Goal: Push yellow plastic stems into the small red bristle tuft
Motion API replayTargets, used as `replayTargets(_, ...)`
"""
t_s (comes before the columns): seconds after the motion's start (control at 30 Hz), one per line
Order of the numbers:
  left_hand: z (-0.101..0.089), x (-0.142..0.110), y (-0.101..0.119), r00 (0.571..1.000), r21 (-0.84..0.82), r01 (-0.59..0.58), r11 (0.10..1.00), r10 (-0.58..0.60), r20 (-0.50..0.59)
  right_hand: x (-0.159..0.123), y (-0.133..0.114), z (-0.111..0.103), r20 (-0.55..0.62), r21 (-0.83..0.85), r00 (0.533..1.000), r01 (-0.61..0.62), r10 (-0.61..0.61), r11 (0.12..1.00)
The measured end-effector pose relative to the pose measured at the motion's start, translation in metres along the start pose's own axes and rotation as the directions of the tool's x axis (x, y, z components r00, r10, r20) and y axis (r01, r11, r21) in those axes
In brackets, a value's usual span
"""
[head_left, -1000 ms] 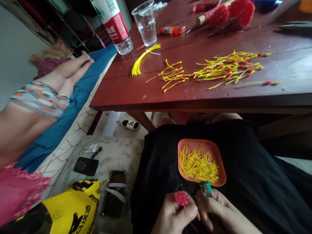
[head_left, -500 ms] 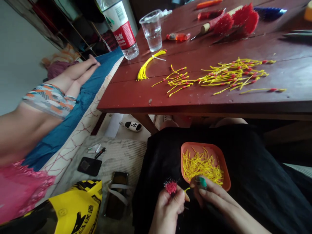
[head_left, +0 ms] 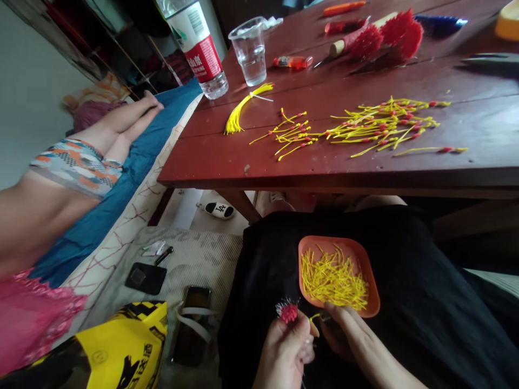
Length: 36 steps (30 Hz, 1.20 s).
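My left hand (head_left: 287, 346) is closed around a small red bunch (head_left: 288, 312) with fine pale tips sticking out of its top. Between the two hands runs a short yellow cord (head_left: 314, 317), its left end at my left thumb and forefinger. My right hand (head_left: 352, 336) is closed at the cord's other side, fingers bent down around something dark, mostly hidden. Just beyond the right hand, an orange tray (head_left: 373, 286) rests on the black cloth over my lap. Many short yellow cord pieces (head_left: 334, 275) lie loose in it.
On the dark red table (head_left: 227, 167) lie knotted yellow cords with red beads (head_left: 381, 127), a tied yellow bundle (head_left: 239, 116), red brushy bunches (head_left: 391, 35), a cup of water (head_left: 249, 54) and a bottle (head_left: 200, 51). A person (head_left: 81, 162) lies on the bed at left.
My right hand has turned knuckles-up, hiding the green thing that showed at its fingertips. The left hand still grips the red bunch. The whole view has shifted slightly.
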<state>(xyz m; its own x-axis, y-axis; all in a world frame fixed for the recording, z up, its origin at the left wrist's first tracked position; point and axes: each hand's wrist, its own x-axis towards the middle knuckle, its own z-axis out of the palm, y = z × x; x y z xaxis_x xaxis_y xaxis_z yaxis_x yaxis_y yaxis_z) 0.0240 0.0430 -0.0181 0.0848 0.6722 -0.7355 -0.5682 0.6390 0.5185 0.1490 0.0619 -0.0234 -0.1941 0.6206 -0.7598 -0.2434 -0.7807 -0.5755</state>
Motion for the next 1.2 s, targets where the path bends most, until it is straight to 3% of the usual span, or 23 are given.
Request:
replayTargets(0.3,0.001,-0.004,-0.001,0.997,0.01,-0.025,1.0,0.026,-0.07,0.0,0.004,-0.002,0.018,0.018,1.0,-0.003,0.002,1.0)
replayTargets(1.2,0.0,-0.003,-0.002,0.997,-0.005,-0.015,1.0,0.014,-0.08,0.003,0.015,-0.001,-0.015,0.163,1.0,-0.019,0.021,0.986)
